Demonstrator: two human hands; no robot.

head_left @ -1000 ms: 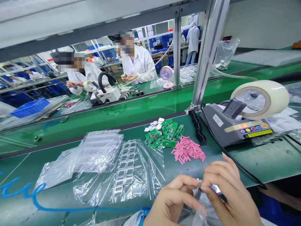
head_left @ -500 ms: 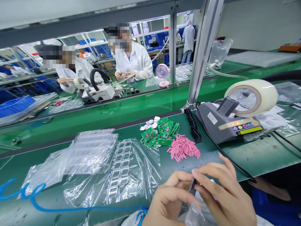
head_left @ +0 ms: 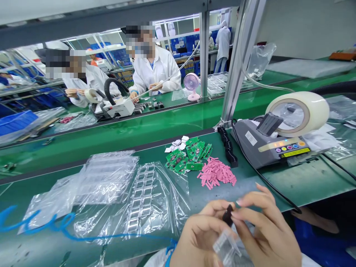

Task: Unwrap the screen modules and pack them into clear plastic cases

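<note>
Low in the view, my left hand [head_left: 201, 235] and my right hand [head_left: 265, 231] meet over the near edge of the green bench [head_left: 306, 181]. Both pinch a small black part [head_left: 228, 215] between their fingertips. A small clear plastic piece [head_left: 226, 248] sits under the hands against my left palm. Just beyond the hands lie a heap of pink strips [head_left: 217, 176], a pile of green circuit boards [head_left: 189, 155] and a few white squares [head_left: 176, 144].
A tape dispenser [head_left: 274, 142] with a big white roll [head_left: 302, 113] stands at right, its black cable [head_left: 267, 181] running past my hands. Clear bags and trays [head_left: 116, 193] cover the left. A blue tube [head_left: 55, 228] lies near the edge. Across the conveyor [head_left: 139, 129], people in white coats work.
The black part now shows more plainly between my fingertips, turned up a little. The clear plastic piece has come into view under my hands. The view has shifted slightly left.
</note>
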